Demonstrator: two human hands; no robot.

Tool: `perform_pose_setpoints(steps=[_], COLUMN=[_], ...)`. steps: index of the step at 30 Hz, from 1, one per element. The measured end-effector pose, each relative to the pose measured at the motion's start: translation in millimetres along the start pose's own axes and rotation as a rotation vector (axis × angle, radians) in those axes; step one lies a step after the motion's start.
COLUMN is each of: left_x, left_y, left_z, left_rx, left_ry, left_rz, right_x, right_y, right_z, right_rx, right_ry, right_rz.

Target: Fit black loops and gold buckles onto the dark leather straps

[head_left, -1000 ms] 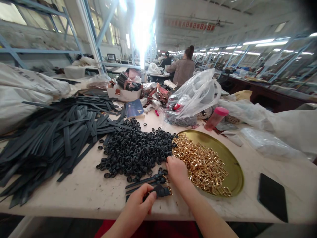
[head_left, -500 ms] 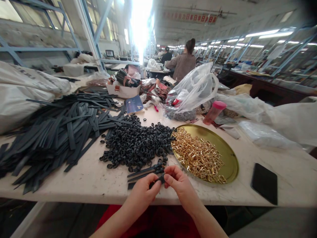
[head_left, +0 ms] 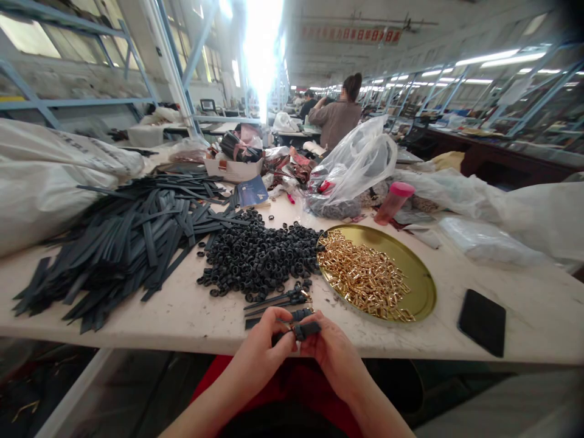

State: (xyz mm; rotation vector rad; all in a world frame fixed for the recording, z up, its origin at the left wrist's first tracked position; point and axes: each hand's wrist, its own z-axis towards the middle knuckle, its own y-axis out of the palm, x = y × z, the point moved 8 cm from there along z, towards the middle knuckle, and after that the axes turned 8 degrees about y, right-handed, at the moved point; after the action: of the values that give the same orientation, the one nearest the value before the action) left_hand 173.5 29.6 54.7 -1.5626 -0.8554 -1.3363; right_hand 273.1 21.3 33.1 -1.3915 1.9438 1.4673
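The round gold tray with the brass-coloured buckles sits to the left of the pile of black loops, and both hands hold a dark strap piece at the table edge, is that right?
Not quite. In the head view the gold tray lies to the right of the pile of black loops, not the left. The rest holds: the left hand and right hand pinch a dark strap piece at the table edge.

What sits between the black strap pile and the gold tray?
Head view: a heap of small black loops lies between the strap pile and the gold tray.
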Motion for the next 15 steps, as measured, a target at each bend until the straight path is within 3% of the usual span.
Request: perform_pose_setpoints(steps=[4, 7, 10, 12, 15], left_x=[0, -4, -5, -7, -12], left_y=[-2, -10, -13, -10, -1], left_z=[-5, -7, -7, -6, -6], left_rx=[-0.016, -0.008, -0.023, -0.051, -0.097], left_ry=[-0.043, -0.094, -0.112, -0.119, -0.210], left_rz=[0.094, 0.324, 0.444, 0.356, -0.002], right_x=[15, 30, 35, 30, 16], right_y=[2, 6, 2, -2, -9], right_z=[-4, -6, -5, -2, 5], right_rx=[-0.062, -0.166, -0.151, -0.105, 0.022], right_ry=[0.095, 0.218, 0.245, 0.175, 0.031], right_rz=[-0.012, 0.017, 0.057, 0.008, -0.196])
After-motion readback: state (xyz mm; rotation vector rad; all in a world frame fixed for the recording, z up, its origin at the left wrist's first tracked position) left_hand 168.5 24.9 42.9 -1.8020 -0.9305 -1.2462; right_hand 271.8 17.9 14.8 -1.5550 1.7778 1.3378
